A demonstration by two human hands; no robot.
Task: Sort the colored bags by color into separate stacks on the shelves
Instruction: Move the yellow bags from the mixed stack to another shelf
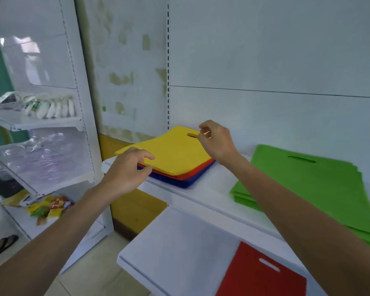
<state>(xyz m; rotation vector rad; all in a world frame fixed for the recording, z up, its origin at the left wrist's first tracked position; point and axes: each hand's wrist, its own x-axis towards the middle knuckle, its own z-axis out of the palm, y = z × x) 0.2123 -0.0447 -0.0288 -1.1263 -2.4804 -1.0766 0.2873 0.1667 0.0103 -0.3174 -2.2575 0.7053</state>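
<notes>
A white side rack (87,133) stands at the left. Its upper shelf holds a row of pale packets (51,106). The shelf beneath carries crumpled clear plastic wrap (41,154), with a dark object (4,184) at the rack's left edge. Its lowest visible shelf bears yellow and red sachets (45,208). Below the rack, a dark sandal (2,246) lies on the beige tiled floor (98,263). Right of the rack, a wall (126,71) with peeling patches rises above a yellow band (137,206).

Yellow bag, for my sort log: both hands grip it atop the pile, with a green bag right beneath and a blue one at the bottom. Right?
Not quite: the head view shows a red bag right beneath the yellow bag, not a green one. The left hand and right hand grip it, and the blue bag is at the bottom.
</notes>
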